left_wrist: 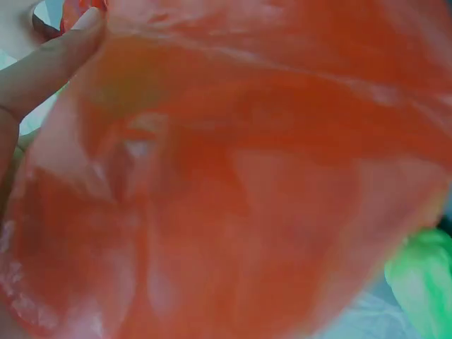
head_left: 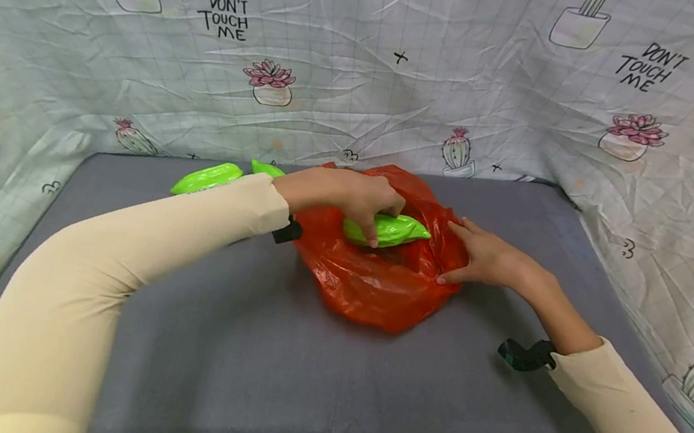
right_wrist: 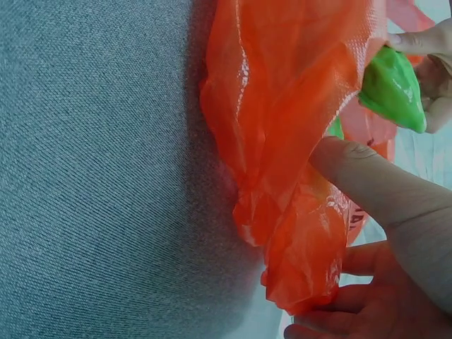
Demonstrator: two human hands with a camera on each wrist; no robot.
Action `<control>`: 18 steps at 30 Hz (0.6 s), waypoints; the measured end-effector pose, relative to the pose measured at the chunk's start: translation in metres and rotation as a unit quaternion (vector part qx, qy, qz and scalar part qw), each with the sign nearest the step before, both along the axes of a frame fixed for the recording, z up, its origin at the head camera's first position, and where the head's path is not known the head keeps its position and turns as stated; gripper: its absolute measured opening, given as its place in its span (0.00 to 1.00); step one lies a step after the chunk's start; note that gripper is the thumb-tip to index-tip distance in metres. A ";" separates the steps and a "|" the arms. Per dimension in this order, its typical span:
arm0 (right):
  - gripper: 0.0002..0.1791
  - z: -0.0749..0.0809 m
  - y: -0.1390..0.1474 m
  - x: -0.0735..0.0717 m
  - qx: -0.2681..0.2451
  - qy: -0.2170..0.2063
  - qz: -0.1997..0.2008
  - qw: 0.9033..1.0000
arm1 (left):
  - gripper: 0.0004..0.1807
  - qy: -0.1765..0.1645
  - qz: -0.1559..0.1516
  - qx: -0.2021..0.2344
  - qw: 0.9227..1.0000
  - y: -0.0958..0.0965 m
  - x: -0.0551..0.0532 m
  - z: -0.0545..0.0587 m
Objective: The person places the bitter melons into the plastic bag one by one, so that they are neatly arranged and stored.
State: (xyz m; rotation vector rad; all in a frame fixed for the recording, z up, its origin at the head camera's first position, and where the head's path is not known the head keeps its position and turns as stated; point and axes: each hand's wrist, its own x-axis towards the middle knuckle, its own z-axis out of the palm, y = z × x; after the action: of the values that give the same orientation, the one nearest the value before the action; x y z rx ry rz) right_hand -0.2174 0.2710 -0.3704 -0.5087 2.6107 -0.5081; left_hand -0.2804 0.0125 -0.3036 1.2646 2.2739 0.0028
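Observation:
A red plastic bag (head_left: 370,288) lies crumpled on the grey surface with its mouth spread upward. My left hand (head_left: 364,195) reaches over the mouth and grips a glossy lime-green, pod-shaped thing (head_left: 395,232), its pointed tip toward the right. In the right wrist view the green tip (right_wrist: 394,92) shows beside the bag's rim. My right hand (head_left: 495,259) holds the bag's right side, the thumb at the rim and the other fingers around the outside. Another bit of green shows just inside the rim. The red plastic fills most of the left wrist view.
Two more green pod-shaped things lie at the back left, one (head_left: 208,178) in full sight and one (head_left: 267,168) partly behind my left forearm. A printed cloth (head_left: 347,42) stands as a wall behind and at both sides of the grey surface (head_left: 268,371).

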 end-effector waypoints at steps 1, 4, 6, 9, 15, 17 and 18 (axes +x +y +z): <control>0.60 0.000 0.000 0.001 -0.001 0.001 -0.001 1.000 | 0.24 0.004 0.002 -0.002 1.000 -0.002 -0.001 0.002; 0.60 0.000 0.000 0.003 -0.003 0.002 -0.006 1.000 | 0.24 0.013 0.011 -0.013 1.000 -0.008 -0.002 0.004; 0.59 0.000 -0.001 0.004 -0.003 0.002 -0.009 1.000 | 0.24 0.019 0.016 -0.022 0.999 -0.012 -0.002 0.006; 0.59 -0.001 -0.002 0.003 -0.003 0.003 -0.010 1.000 | 0.24 0.024 0.020 -0.034 0.999 -0.016 -0.001 0.007; 0.58 0.001 -0.005 0.003 -0.002 0.003 -0.010 1.000 | 0.25 0.028 0.033 -0.047 0.998 -0.024 0.002 0.004; 0.56 0.002 -0.007 0.004 -0.005 0.004 -0.012 1.000 | 0.25 0.026 0.038 -0.048 0.998 -0.025 0.003 0.003; 0.55 0.002 -0.008 0.004 -0.007 0.002 -0.016 1.000 | 0.25 0.026 0.039 -0.048 0.998 -0.026 0.004 0.003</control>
State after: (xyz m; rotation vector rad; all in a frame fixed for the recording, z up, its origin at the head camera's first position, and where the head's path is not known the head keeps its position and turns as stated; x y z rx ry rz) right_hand -0.2132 0.2633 -0.3685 -0.4738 2.6253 -0.5365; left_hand -0.2767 -0.0131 -0.3004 1.1389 2.3360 -0.1124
